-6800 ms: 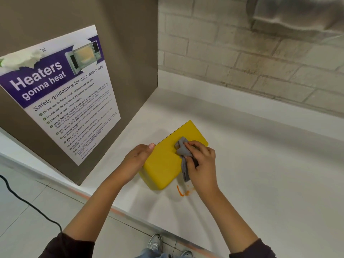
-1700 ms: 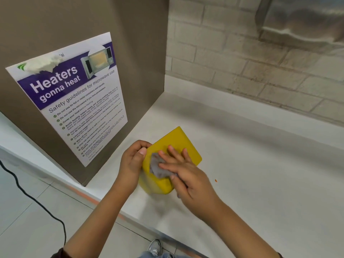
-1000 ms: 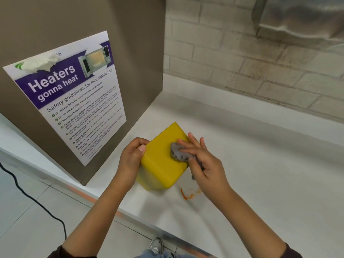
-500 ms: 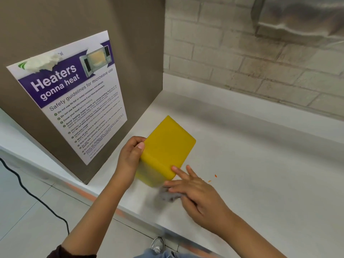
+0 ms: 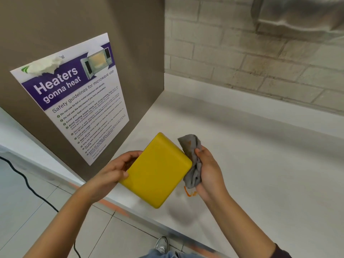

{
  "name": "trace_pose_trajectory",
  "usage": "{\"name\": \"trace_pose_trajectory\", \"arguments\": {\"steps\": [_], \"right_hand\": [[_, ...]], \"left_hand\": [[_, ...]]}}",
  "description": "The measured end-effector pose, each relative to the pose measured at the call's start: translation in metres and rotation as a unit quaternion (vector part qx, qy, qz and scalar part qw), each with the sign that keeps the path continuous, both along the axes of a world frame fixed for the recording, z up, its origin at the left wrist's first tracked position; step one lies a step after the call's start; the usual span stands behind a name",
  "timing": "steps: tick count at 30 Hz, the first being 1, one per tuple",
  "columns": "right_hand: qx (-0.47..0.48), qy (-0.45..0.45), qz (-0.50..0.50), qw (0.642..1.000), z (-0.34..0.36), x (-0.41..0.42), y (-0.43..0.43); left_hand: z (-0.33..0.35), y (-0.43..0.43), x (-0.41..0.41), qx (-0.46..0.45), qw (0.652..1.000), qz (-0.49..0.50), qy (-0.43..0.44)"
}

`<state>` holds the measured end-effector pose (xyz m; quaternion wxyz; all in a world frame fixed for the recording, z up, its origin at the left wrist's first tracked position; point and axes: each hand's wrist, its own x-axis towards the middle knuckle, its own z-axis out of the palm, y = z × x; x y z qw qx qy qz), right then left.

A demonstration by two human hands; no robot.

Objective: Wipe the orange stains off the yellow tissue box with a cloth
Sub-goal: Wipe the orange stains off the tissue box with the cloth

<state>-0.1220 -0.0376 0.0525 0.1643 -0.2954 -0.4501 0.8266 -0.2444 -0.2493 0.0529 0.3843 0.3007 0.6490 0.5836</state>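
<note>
The yellow tissue box [image 5: 157, 171] is held tilted above the white counter, a broad plain face turned up toward me. My left hand [image 5: 119, 167] grips its left edge, thumb on top and fingers behind. My right hand [image 5: 208, 171] grips a crumpled grey cloth [image 5: 192, 159] against the box's right side; the cloth shows orange marks near its top. An orange smear [image 5: 189, 192] lies on the counter just below the cloth. No stain shows on the box face in view.
A brown panel [image 5: 74, 34] with a microwave safety poster [image 5: 74, 95] stands close on the left. The white counter [image 5: 260, 174] runs right to a brick wall [image 5: 242, 53]. The counter's front edge [image 5: 130, 211] is near my arms; a black cable [image 5: 28, 185] lies on the floor.
My right hand came up from the counter with the cloth to the box's right side. The box has been turned flatter, and the orange smear on the counter is uncovered again.
</note>
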Motion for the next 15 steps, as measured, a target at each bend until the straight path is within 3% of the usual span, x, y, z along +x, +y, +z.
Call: {"name": "trace_pose_trajectory", "arguments": {"steps": [4,9,15], "right_hand": [[0.142,-0.023,0.034,0.989,0.005,0.001,-0.015],[0.253,0.006,0.097,0.963,0.009,0.008,-0.037],[0.26,0.078,0.197,0.942,0.002,0.01,-0.06]], "left_hand": [[0.018,-0.012,-0.001,-0.071,0.997,-0.023,0.012],[0.031,0.003,0.013,-0.186,0.977,0.086,0.057],[0.008,0.022,0.03,-0.152,0.973,0.142,0.096]]}}
